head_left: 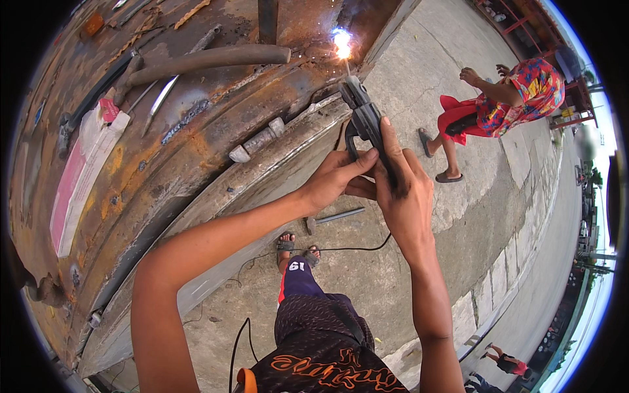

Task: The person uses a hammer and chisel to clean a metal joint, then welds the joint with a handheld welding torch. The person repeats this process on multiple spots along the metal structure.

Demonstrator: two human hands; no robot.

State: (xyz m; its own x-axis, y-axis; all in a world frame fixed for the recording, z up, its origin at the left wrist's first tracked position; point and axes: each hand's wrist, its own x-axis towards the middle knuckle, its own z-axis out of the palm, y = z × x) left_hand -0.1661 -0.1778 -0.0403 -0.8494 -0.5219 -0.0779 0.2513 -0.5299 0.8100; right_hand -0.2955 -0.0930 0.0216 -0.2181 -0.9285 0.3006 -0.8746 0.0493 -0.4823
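Observation:
A black welding electrode holder [368, 121] points away from me toward the rusty steel bed. My right hand [405, 190] is wrapped round its handle, index finger laid along the side. My left hand [337, 177] closes on the same holder from the left, its thumb near the lever. From the jaws a short welding rod [348, 67] reaches to a bright arc [341, 43] with sparks. The arc burns on the rusty steel surface [314, 59] near its far right edge, beside an upright steel piece [267, 19]. Glare hides the weld itself.
A pink and white carton [88, 177], a brown bent pipe [209, 63] and a large bolt [259, 139] lie on the steel. On the concrete are a hammer [334, 220] and a black cable [347, 249]. A person in a colourful shirt [524, 95] stands at right.

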